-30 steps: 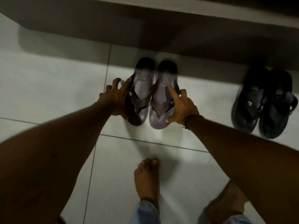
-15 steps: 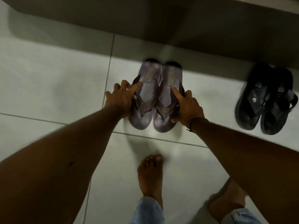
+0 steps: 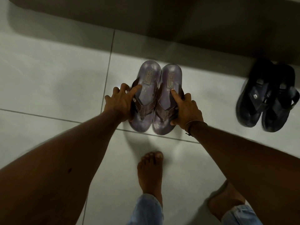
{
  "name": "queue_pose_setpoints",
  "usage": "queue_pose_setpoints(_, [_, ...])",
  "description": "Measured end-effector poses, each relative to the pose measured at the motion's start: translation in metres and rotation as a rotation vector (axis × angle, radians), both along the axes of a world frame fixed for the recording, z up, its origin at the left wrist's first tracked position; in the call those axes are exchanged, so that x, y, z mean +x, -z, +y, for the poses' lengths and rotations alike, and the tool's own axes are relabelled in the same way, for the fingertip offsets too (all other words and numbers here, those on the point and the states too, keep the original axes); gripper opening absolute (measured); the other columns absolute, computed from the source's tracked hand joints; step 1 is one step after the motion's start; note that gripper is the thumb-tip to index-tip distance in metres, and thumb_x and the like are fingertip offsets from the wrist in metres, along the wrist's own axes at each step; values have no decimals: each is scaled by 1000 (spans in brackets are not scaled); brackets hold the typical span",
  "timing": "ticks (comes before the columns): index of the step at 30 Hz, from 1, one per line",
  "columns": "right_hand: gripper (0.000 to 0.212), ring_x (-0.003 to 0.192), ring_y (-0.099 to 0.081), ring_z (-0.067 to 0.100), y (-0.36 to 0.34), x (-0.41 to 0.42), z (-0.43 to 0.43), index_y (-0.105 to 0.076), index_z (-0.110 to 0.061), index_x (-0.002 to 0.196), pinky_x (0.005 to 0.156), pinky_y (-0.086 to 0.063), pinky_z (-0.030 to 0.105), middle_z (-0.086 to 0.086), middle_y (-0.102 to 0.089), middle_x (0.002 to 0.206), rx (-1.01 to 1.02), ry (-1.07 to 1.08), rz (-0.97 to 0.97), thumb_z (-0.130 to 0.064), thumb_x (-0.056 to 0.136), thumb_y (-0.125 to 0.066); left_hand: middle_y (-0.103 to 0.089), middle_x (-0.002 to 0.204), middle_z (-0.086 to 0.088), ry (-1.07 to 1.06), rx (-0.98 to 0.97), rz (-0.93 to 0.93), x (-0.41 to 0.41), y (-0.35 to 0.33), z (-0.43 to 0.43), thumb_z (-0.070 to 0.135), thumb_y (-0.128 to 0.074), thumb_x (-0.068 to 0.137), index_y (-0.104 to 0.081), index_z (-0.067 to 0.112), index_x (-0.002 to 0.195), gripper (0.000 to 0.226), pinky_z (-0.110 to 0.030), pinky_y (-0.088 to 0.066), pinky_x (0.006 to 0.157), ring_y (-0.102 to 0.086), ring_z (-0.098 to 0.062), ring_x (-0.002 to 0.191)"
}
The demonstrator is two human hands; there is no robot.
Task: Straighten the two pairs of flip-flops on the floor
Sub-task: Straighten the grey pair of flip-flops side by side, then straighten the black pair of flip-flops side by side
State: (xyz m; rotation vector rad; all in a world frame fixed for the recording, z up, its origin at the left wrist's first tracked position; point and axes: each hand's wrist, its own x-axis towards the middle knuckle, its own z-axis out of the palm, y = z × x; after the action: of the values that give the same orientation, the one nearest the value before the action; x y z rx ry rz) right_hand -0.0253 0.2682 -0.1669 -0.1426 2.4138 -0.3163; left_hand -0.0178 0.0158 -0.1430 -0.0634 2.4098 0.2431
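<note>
Two brown flip-flops with grey-purple footbeds lie side by side on the tiled floor, toes toward me. My left hand (image 3: 121, 101) grips the outer edge of the left brown flip-flop (image 3: 144, 95), forefinger on its footbed. The right brown flip-flop (image 3: 167, 101) is held at its outer edge by my right hand (image 3: 186, 109), forefinger resting on the sole. A black pair (image 3: 266, 98) lies at the far right against the dark step, its two flip-flops overlapping and slightly angled.
A dark raised step or wall base (image 3: 162, 21) runs along the top. Pale floor tiles (image 3: 48, 82) with grout lines surround the footwear. My bare feet (image 3: 151, 172) stand just below the brown pair, jeans cuffs showing.
The brown pair has been slid toward me, away from the dark step, and now sits flat and parallel. Both hands stayed on its outer edges. The black pair has not moved.
</note>
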Motion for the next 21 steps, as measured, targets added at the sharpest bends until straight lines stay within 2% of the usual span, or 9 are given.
queue_pose_setpoints(4, [141, 120, -52, 43, 0, 0, 3, -1, -44, 163, 88, -55, 54, 17, -37, 140, -19, -18, -4, -27, 61, -98, -32, 155, -10, -9, 36, -13, -1, -2, -2, 47, -99, 55, -4, 49, 159, 141, -71, -45, 101, -37, -44, 139])
queue_pose_setpoints(8, [164, 119, -59, 47, -9, 0, 19, 17, -47, 158, 90, -58, 59, 20, -33, 151, -104, 64, -15, -33, 49, -103, -32, 156, -17, -67, 43, -11, -7, -11, -12, 37, -106, 39, 25, 53, 154, 175, -72, -46, 97, -39, -51, 136])
queue_pose_setpoints(10, [170, 124, -57, 50, -20, 2, 36, 22, -51, 155, 91, -56, 61, 19, -24, 161, -118, 118, -14, -43, 42, -104, -24, 158, -16, -60, -11, -20, -11, -20, -10, 36, -108, 32, 29, 50, 153, 183, -73, -46, 97, -36, -51, 138])
queue_pose_setpoints(13, [170, 138, -44, 52, -41, 7, 84, 21, -54, 154, 97, -50, 66, 15, -17, 168, -58, 177, 15, -57, 37, -102, -18, 160, -12, 47, -43, 56, -18, -36, 20, 60, -100, 31, 22, 43, 157, 175, -73, -43, 101, -30, -49, 141])
queue_pose_setpoints(16, [160, 151, -26, 47, -57, 9, 155, 13, -48, 159, 111, -39, 67, 13, -15, 171, 7, 216, 65, -63, 44, -97, -15, 166, -14, 179, 26, 192, -23, -42, 84, 77, -81, 42, 12, 38, 161, 155, -77, -33, 107, -25, -48, 146])
queue_pose_setpoints(19, [144, 150, -23, 47, -67, 2, 241, -8, -37, 165, 112, -37, 70, 15, -23, 168, 130, 211, 163, -67, 52, -92, -6, 171, -11, 243, 116, 176, -37, -41, 169, 76, -80, 53, 14, 38, 161, 148, -74, -18, 119, -11, -44, 155])
queue_pose_setpoints(21, [137, 147, -25, 49, -69, -6, 298, -17, -34, 163, 106, -39, 73, 16, -28, 164, 210, 246, 221, -67, 53, -91, -11, 171, -9, 263, 155, 171, -48, -36, 233, 73, -83, 56, 5, 37, 162, 143, -69, -21, 119, -15, -40, 155])
